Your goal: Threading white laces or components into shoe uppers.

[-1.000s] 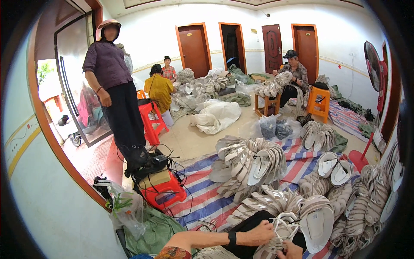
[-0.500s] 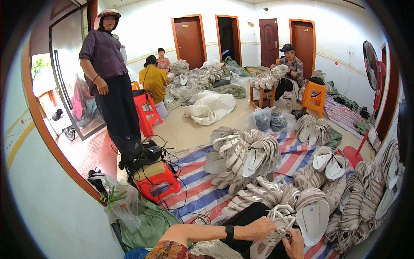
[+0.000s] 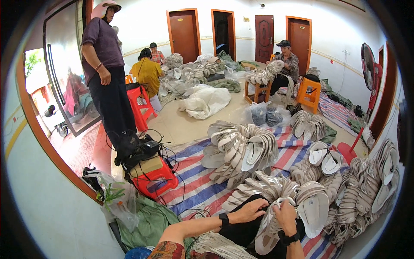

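Observation:
A pale beige shoe upper (image 3: 266, 235) with a white inside rests over my dark-trousered lap. On its left side is my left hand (image 3: 250, 210), fingers bent together near the top edge; whatever they pinch is too small to make out. My right hand (image 3: 285, 217) is over the upper's laced part from the right, its fingers curled down on it. A bundle of pale laces (image 3: 220, 245) lies by my left forearm. Directly right of my right hand stands a stack of similar uppers (image 3: 313, 209). Dark bands circle both wrists.
Bundled uppers (image 3: 246, 149) lie ahead on a striped sheet (image 3: 194, 170), with more (image 3: 371, 185) by the right wall. A red stool (image 3: 157, 183) holds a box and cables. One person (image 3: 103, 56) in a helmet stands left; others sit farther back. A red fan (image 3: 373, 82) stands right.
Both hands have moved up along the upper. My right hand has come from its lower right side to over its top, and its wristband now shows. The helmeted person's head has turned right.

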`<control>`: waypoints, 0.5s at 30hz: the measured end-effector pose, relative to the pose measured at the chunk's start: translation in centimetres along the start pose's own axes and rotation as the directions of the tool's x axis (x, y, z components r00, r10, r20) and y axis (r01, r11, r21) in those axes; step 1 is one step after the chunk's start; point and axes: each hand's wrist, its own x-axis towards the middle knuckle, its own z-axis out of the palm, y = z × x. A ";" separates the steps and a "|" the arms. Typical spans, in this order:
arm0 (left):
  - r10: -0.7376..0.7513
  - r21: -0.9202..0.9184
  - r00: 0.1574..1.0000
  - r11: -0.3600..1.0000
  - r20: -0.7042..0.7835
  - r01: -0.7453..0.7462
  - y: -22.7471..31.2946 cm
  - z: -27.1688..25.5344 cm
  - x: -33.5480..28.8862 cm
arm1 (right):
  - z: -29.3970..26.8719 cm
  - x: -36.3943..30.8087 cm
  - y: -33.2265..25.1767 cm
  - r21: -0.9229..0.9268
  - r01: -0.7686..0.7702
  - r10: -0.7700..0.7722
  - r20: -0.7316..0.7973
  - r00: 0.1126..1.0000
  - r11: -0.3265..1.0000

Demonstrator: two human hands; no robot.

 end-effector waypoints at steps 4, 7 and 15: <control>0.013 0.029 1.000 1.000 -0.015 -0.013 -1.0 -0.7 0.6 | -0.4 -0.3 1.0 0.040 -0.166 0.165 0.027 0.986 0.985; 0.024 0.074 1.000 0.997 -0.008 -0.024 -2.0 -0.6 2.0 | 1.1 -0.9 2.1 -0.108 -0.091 0.098 0.056 0.994 0.990; -0.002 0.173 0.999 0.985 -0.046 0.010 -7.2 -3.7 7.2 | -5.3 1.0 4.4 0.458 -0.304 0.261 0.156 0.953 0.835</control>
